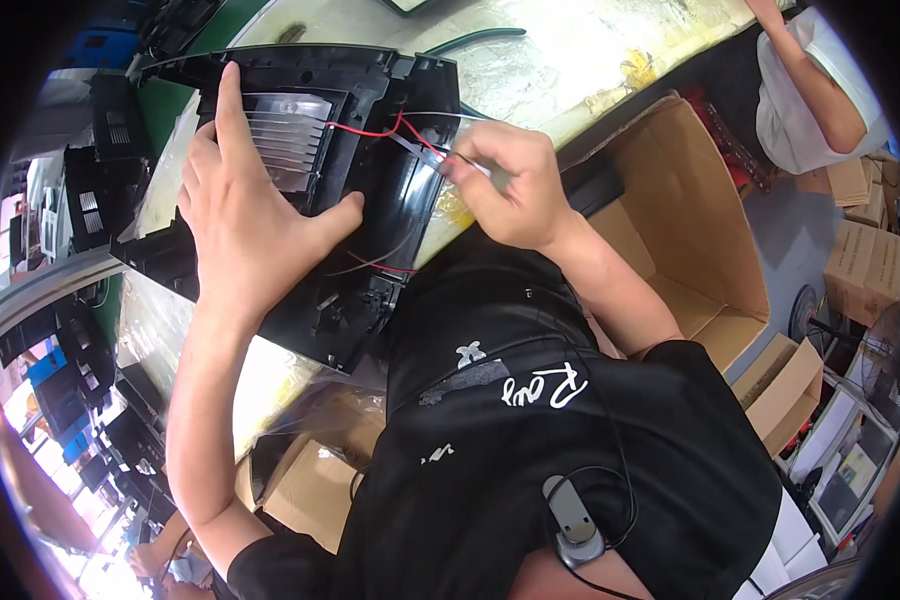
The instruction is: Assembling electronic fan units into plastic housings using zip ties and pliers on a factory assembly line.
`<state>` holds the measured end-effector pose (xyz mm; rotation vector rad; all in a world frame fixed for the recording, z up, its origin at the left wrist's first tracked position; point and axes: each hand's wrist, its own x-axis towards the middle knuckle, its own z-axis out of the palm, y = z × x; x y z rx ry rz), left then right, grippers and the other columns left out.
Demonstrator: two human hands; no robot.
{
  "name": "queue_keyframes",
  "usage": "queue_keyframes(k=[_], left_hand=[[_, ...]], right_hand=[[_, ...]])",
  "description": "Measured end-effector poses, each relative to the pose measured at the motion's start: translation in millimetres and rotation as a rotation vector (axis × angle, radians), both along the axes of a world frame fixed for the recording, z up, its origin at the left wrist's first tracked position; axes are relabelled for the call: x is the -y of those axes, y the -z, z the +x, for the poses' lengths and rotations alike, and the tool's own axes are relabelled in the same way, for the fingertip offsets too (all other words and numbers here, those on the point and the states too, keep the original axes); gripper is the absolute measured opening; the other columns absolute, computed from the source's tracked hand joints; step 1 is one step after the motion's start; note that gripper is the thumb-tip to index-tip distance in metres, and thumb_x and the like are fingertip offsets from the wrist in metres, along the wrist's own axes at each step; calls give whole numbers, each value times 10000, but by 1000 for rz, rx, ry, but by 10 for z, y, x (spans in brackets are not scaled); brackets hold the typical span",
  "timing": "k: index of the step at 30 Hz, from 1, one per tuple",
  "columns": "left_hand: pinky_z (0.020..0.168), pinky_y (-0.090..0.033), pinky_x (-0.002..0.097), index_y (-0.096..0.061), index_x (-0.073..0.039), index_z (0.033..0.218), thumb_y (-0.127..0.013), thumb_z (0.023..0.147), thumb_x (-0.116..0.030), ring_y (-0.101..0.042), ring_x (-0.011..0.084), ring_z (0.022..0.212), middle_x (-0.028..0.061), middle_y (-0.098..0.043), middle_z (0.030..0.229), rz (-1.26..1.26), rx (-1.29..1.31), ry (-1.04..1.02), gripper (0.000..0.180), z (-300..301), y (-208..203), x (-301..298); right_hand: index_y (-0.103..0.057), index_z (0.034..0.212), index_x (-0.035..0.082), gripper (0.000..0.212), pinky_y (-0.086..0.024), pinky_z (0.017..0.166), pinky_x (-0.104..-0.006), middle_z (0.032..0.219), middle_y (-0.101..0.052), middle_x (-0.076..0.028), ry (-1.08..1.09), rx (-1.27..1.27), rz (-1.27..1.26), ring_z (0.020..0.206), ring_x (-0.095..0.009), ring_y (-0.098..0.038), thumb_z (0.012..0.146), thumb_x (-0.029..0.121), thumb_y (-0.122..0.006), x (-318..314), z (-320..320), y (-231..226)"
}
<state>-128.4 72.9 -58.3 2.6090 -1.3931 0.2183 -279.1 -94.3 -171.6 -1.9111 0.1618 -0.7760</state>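
A large black plastic housing (380, 215) lies on the bench in front of me, with its inner side up. My left hand (255, 215) rests across it, index finger stretched toward the far edge and thumb spread out. Beside that hand, a ribbed, clear-silvery panel (288, 140) is set in the housing. Over the right part, my right hand (510, 180) pinches a slim silver tool (430, 156), its kind partly hidden by the fingers. Thin red wires (365, 131) run from the panel toward the tool. Another red wire (385, 266) lies nearer me.
Plastic film covers the light bench (580, 50). To the right stands an open cardboard box (695, 240); more cartons (865, 265) are beyond it. Another person's arm (815, 85) shows at the upper right. An open box (315, 485) is below the bench on my left.
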Motion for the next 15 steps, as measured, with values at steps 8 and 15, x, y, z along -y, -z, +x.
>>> queue_keyframes(k=[8,15], left_hand=[[1061,-348,506,-266,-29,1493,-841,570,-366,-463,437,1234,277,-461,1299,0,2,-81,1139,133,9,-52],[1066,-349,462,-369,-33,1463,-861,649,-424,-465,397,1273,246,-469,1381,-24,4,19,1028,188,-230,-292]], right_hand=[[-497,650,50,70,-485,762,-387,660,-583,-77,-433,124,-38,622,-243,-587,669,-1,-540,84,-506,33],[-715,909,5,206,-426,1022,-451,838,-715,-98,-485,-313,-111,910,-290,-694,767,152,-733,301,-852,-486]])
